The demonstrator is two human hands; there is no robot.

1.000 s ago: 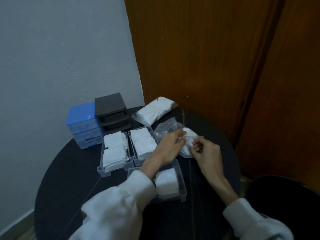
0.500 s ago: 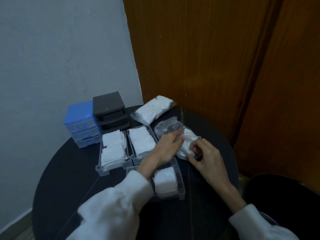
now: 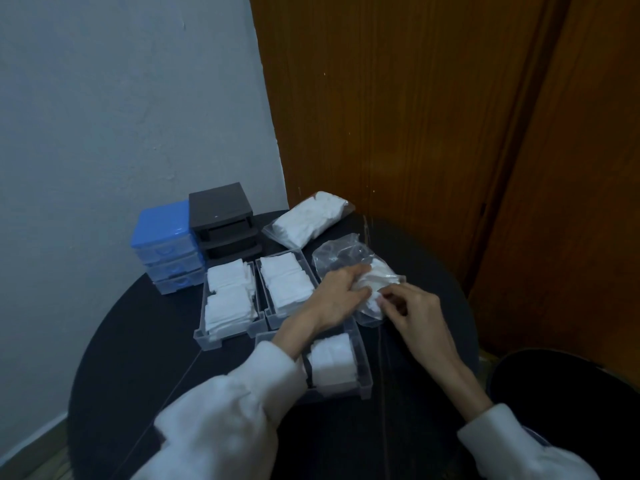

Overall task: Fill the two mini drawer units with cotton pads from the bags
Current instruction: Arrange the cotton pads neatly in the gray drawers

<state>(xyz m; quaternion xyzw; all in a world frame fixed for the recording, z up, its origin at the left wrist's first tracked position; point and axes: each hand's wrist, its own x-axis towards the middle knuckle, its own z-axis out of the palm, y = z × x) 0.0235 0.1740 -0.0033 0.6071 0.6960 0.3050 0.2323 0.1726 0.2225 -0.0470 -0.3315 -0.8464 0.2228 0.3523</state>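
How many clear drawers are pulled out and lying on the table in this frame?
3. Two side by side before the drawer units: left drawer, middle drawer, both full of cotton pads. The near drawer, half full, lies partly under the left forearm.

Blue drawer unit (image 3: 162, 249); black drawer unit (image 3: 223, 220); white cotton pads (image 3: 228, 299); clear bag (image 3: 341, 254); black table (image 3: 138, 341); white sleeves (image 3: 225, 420).

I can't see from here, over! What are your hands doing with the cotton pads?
Both hands, left hand and right hand, gripping the open bag of pads. Two drawers full, near drawer part full. Nothing blocking.
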